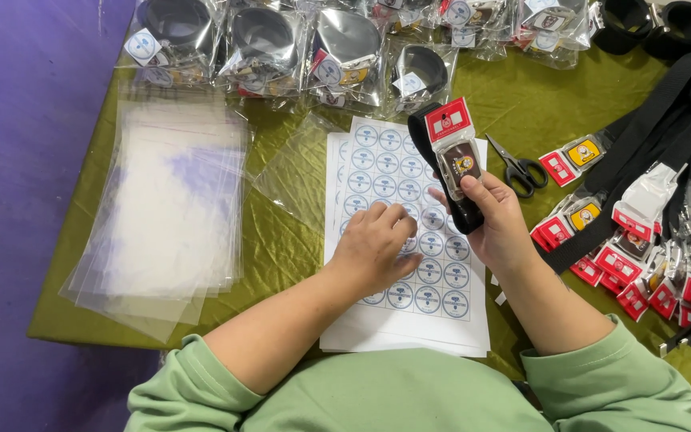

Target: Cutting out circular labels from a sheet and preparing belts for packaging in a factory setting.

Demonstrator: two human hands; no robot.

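Hands (377, 244): sticker sheet (409, 232), apparently red-tagged strap (451, 160).

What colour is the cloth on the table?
Olive green tablecloth, clearest in the head view.

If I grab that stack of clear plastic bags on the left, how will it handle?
The stack of clear plastic bags is probably floppy and light: the sheets look thin. Likely slippery too, since they already lie fanned out unevenly on the green tablecloth.

Left hand (375, 244) presses fingers down; right hand (493, 220) curled, gripping.
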